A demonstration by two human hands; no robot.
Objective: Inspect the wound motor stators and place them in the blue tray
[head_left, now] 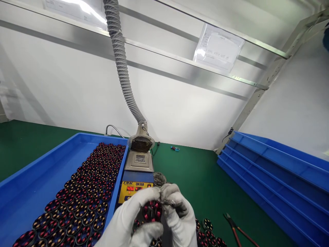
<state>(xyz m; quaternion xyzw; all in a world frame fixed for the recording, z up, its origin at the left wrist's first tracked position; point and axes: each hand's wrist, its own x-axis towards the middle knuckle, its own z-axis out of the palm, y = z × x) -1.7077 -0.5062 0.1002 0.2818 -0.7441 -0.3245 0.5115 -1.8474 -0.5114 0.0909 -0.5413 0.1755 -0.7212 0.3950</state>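
Note:
My left hand (133, 219), in a white glove, holds a round black part with red coils (152, 211) between thumb and fingers. Close against its right side is my right hand (177, 214), also gloved in white with dark-stained fingertips. Its fingers are pinched together near the part's edge; what they grip, if anything, is too small to tell. Directly beyond the hands stands a blue and yellow heating unit (136, 187) with a lit red display. More round coil parts (207, 224) lie beside and below my right hand.
A blue tray (51, 178) with many coil parts is at left. Stacked blue trays (277, 171) stand at right. Red-handled pliers (235, 228) lie on the green table (195, 181). A grey hose (122, 65) hangs over the unit. A small blue tool (175, 149) lies further back.

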